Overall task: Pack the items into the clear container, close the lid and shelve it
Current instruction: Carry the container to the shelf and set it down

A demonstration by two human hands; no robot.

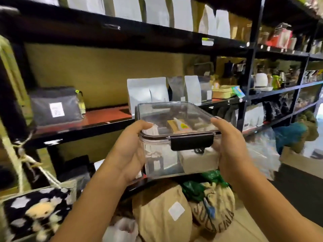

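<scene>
I see the clear container (176, 137) held in the air by the left hand (130, 151) and right hand (232, 147), one at each end. Its lid (171, 116) is on, black latch (192, 141) down. Packets lie inside. A dark shelf (97, 123) stands behind.

clear container (162, 159) with black latch (191, 141), white pouches (146, 92), reddish-brown shelf board (104, 115)

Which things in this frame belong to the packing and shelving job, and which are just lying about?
Part of the job:
- clear container, packed, held by left hand and right hand
- its lid, on, black latch down
- red-topped shelf ahead

Just lying about:
- white pouches
- grey zip bag
- burlap sacks
- black-and-white tote bag
</scene>
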